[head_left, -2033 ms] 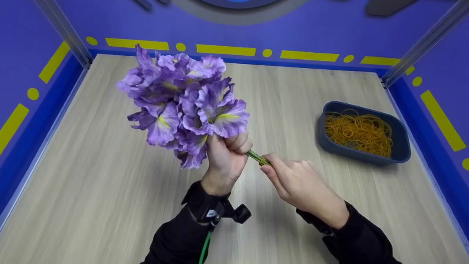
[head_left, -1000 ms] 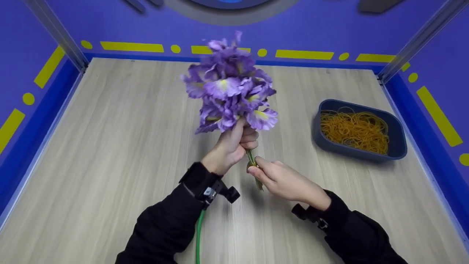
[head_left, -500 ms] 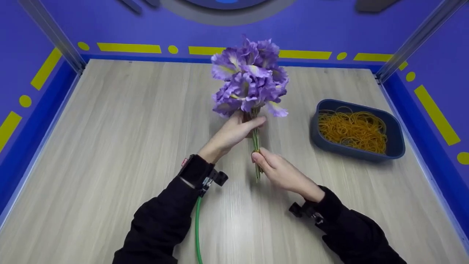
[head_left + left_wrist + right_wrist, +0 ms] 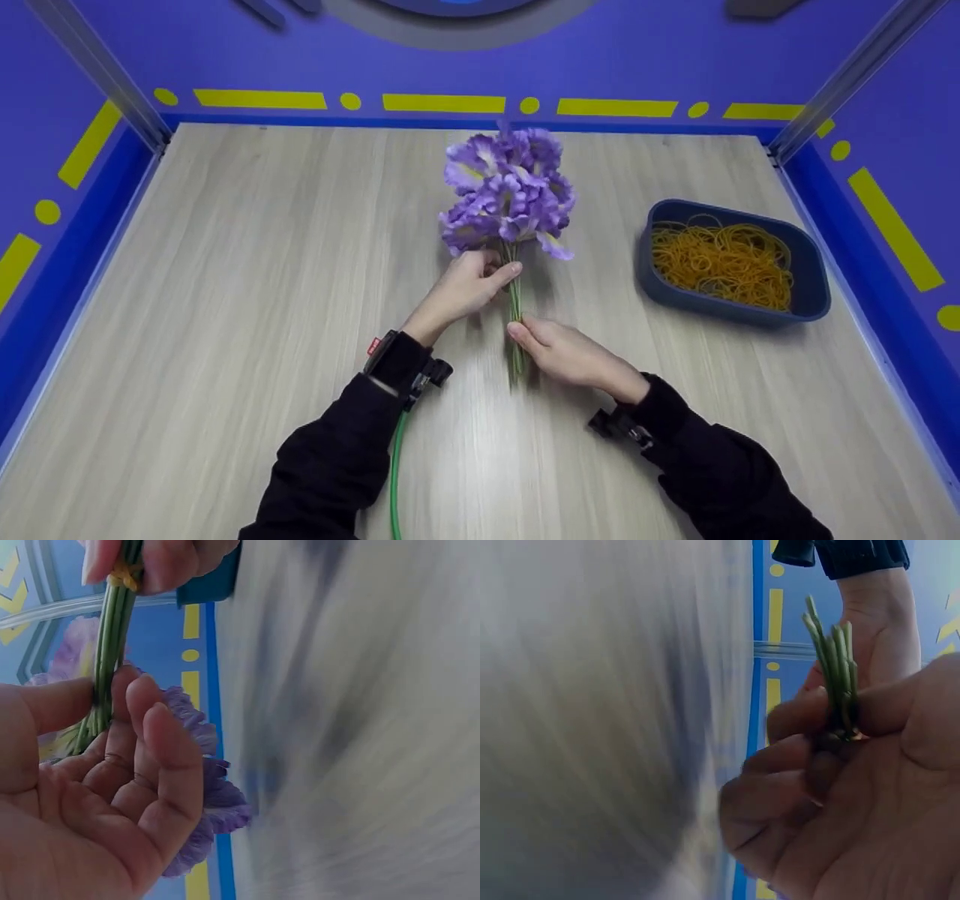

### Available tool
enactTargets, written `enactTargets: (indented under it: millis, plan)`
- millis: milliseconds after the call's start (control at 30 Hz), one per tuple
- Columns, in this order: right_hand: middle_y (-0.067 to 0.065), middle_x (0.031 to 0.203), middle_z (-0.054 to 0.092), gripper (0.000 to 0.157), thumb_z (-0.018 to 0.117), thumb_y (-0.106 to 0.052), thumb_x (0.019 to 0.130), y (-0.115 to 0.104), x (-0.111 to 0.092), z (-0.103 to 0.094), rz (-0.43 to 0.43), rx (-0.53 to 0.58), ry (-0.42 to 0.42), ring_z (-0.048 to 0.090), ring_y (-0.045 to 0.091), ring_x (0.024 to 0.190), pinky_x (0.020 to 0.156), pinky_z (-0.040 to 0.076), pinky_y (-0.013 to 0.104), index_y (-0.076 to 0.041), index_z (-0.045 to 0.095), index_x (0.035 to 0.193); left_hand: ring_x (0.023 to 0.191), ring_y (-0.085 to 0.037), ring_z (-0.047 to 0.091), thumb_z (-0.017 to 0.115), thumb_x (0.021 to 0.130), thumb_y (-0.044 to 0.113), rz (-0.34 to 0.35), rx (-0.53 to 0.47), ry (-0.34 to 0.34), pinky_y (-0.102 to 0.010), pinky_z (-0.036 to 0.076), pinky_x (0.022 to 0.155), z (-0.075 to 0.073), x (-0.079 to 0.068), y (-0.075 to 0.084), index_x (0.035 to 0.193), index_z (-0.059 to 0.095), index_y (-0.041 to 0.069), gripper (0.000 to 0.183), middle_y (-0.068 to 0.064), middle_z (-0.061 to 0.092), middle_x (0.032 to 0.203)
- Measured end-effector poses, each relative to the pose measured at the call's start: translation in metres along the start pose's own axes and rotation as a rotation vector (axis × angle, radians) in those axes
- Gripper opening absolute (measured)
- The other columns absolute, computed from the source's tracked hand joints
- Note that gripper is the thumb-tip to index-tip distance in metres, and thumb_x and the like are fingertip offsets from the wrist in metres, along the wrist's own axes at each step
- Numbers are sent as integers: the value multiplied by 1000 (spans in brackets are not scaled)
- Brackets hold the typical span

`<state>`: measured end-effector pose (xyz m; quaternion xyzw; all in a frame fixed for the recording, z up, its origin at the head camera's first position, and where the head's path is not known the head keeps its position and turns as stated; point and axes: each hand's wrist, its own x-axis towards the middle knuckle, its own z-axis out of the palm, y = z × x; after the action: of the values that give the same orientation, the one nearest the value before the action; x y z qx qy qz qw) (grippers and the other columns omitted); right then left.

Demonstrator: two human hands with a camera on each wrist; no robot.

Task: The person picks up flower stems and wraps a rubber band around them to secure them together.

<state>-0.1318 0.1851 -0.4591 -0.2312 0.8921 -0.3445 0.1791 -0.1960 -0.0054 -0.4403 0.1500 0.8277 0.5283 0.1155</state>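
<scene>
A bunch of purple artificial irises (image 4: 510, 199) stands over the middle of the table, blooms pointing to the far side. My left hand (image 4: 469, 285) pinches the green stems just below the blooms, between thumb and forefinger; its other fingers curl loosely in the left wrist view. Lower on the stems, my right hand (image 4: 570, 356) pinches them between thumb and fingers. A yellow rubber band (image 4: 124, 576) is wound round the stems right at the right hand's fingertips. The cut stem ends (image 4: 836, 660) stick out past that grip in the right wrist view.
A dark blue-grey tub (image 4: 720, 306) on the right of the wooden table (image 4: 262, 300) holds a heap of rubber bands (image 4: 724, 262). Blue panels (image 4: 675, 60) with yellow marks wall the back and sides. A green cable (image 4: 396, 472) runs from the left wrist.
The irises have swung from a leftward tilt to nearly upright, then come down lower. My left hand has loosened from a full grip to a pinch; the right keeps hold near the band.
</scene>
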Motion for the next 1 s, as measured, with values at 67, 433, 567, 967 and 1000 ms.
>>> enactTargets:
  millis: [67,433,567,967,1000]
  plan:
    - [-5,74,37,34,35,-37,111,3,1,2,-16,-35,-30,46,17,72,70,41,37,-14,47,89,54,-8,45,64,100,29,-30,25,-3,-22,36,49,3,-1,-5,86,63,8,25,0,55,66]
    - [-5,76,45,33,42,-36,109,4,4,4,-29,-148,-58,46,14,71,68,42,35,-14,55,88,52,-9,47,67,98,30,-118,13,13,-24,39,49,8,-8,-18,86,62,9,25,4,52,64]
    - [-5,77,48,31,47,-34,108,5,3,5,-37,-166,-40,46,13,70,66,42,34,-13,57,88,54,-10,51,67,98,31,-143,-7,16,-24,42,51,9,-8,-22,90,63,8,24,-4,62,70]
    - [-6,74,48,27,55,-29,105,4,0,6,-120,-266,-29,46,12,66,64,42,34,-14,54,82,57,-9,44,67,98,31,-130,65,38,-24,35,53,11,-8,-26,85,60,11,25,6,50,65]
    - [-6,73,48,27,56,-29,104,4,0,6,-132,-270,-29,46,12,66,63,42,34,-14,54,82,56,-8,43,67,98,31,-128,69,39,-24,34,52,11,-7,-27,84,59,11,26,7,49,64]
